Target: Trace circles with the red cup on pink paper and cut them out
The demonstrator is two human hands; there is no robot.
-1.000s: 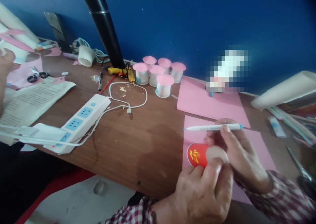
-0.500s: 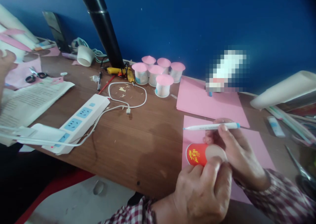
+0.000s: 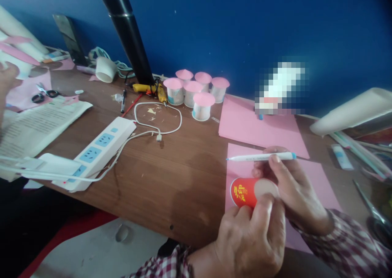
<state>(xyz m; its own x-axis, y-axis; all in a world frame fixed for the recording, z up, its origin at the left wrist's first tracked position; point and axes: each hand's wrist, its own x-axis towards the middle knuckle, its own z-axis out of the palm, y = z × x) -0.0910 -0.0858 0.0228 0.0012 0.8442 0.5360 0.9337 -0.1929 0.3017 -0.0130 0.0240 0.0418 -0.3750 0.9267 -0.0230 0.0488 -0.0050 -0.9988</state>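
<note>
Far left: printed sheets [image 3: 36,124], white power strip [image 3: 98,147] on wooden counter [image 3: 171,171]. Mid: cluster of pink-capped cups [image 3: 196,94] by the blue wall. Left hand [image 3: 254,237] clamped on red paper cup [image 3: 243,191], lying sideways over pink paper [image 3: 318,184]. Right hand [image 3: 294,192] fingers closed round white pen [image 3: 260,157], held level just above the cup, also touching the cup's base.

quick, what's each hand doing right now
Left hand: closed on the red paper cup.
Right hand: holding a white pen with blue cap, touching the cup.
</note>
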